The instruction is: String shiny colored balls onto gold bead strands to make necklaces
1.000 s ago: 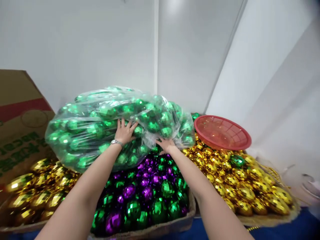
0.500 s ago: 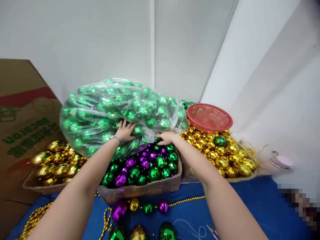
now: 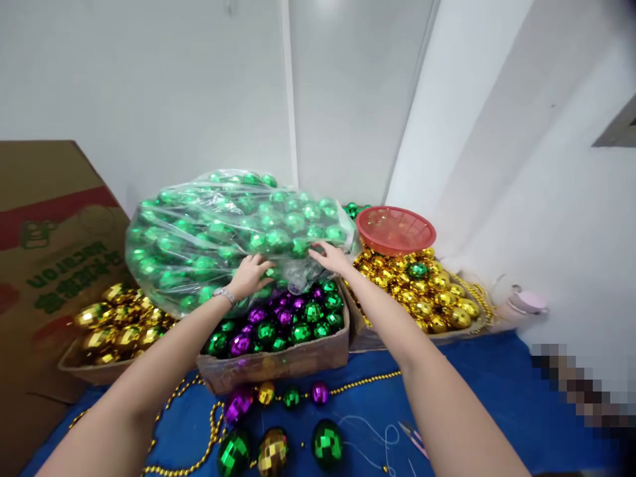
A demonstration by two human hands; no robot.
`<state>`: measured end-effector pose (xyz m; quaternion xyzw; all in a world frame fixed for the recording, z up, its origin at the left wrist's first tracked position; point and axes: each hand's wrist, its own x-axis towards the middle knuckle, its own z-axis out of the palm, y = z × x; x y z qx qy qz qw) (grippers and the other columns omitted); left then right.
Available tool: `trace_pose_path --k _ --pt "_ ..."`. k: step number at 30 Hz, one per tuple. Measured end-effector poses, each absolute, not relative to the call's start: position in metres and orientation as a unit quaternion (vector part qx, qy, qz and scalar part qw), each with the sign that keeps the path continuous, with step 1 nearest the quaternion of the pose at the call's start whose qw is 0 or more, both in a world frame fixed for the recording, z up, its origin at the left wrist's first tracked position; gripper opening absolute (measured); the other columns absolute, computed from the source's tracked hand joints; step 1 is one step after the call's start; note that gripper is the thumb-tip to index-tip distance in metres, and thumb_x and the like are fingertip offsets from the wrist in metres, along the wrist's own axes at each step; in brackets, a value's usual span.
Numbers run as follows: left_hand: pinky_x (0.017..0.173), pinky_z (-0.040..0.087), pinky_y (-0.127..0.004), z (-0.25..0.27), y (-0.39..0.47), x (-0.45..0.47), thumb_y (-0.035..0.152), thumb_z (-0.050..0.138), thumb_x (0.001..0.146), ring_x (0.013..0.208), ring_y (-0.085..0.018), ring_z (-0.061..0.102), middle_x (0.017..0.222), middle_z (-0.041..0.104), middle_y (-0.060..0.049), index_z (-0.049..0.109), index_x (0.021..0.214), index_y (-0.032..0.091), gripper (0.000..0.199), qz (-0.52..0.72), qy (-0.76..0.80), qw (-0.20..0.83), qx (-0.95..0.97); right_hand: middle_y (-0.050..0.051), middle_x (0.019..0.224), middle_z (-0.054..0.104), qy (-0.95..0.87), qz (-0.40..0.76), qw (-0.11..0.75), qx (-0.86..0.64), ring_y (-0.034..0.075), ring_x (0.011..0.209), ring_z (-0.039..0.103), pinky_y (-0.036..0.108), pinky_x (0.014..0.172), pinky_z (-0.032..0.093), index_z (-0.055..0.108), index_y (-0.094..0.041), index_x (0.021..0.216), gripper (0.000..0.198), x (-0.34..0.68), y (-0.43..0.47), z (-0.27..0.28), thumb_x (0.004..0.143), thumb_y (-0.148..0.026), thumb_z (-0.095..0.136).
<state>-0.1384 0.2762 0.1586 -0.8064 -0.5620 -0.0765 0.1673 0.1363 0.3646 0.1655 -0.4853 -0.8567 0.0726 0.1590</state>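
A large clear plastic bag (image 3: 213, 228) full of shiny green faceted balls lies across the back of the boxes. My left hand (image 3: 250, 275) rests on the bag's front, fingers apart. Over the bag's right end is my right hand (image 3: 332, 258), fingers slightly bent and apart, touching the plastic. Crumpled plastic (image 3: 297, 277) bunches between the two hands. Beneath them, a cardboard box (image 3: 278, 366) holds loose green balls (image 3: 301, 332) and purple balls (image 3: 241, 343); the bag covers its rear part.
Gold balls (image 3: 422, 306) fill a box at right, with a red plastic basket (image 3: 395, 228) on top. More gold balls (image 3: 126, 336) sit at left beside a big carton (image 3: 44, 218). On the blue tabletop (image 3: 477, 391) lie bead strings, large balls, clear thread and scissors (image 3: 413, 437).
The bag's right part looks lifted and pushed back slightly. My left hand has slid lower on the bag, and my right hand has moved up off the purple and green balls onto the plastic.
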Motion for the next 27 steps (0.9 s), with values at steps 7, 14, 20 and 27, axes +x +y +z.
trace_pose_path --k 7,14,20,27 --pt "0.105 0.03 -0.051 0.15 0.236 -0.12 0.038 0.05 0.09 0.114 -0.032 0.047 0.123 0.053 -0.017 0.056 0.129 0.021 0.043 -0.087 -0.535 0.21 -0.813 0.012 0.108 0.07 -0.794 0.062 0.136 -0.589 0.031 0.102 0.066 0.052 0.089 0.044 0.052 -0.026 0.126 0.062 0.115 0.35 0.159 0.096 -0.063 0.013" --pt "0.109 0.02 -0.057 0.146 0.236 -0.098 0.036 0.048 0.09 0.132 -0.038 0.032 0.145 0.04 -0.017 0.049 0.137 0.024 0.048 -0.109 -0.527 0.237 -0.809 0.016 0.108 0.07 -0.821 -0.012 0.104 -0.561 0.034 0.103 0.064 0.066 0.1 0.021 0.059 -0.021 0.117 0.041 0.125 0.313 0.168 0.097 -0.05 0.038" --pt "0.104 0.028 -0.055 0.147 0.223 -0.081 0.036 0.047 0.091 0.127 -0.035 0.039 0.135 0.049 -0.015 0.058 0.126 0.02 0.04 -0.191 -0.528 0.197 -0.804 0.007 0.123 0.064 -0.868 -0.001 0.108 -0.484 0.027 0.112 0.058 0.041 0.092 0.04 0.046 -0.028 0.135 0.047 0.175 0.239 0.161 0.101 -0.05 0.024" --pt "0.103 0.037 -0.052 0.111 0.123 -0.052 0.031 0.056 0.088 0.125 -0.029 0.046 0.132 0.054 -0.009 0.058 0.122 0.026 0.034 -0.278 -0.488 0.088 -0.823 0.003 0.109 0.069 -0.918 0.156 -0.018 -0.365 0.019 0.098 0.063 0.026 0.078 0.043 0.062 -0.027 0.114 0.033 0.232 0.142 0.068 0.101 -0.037 0.033"
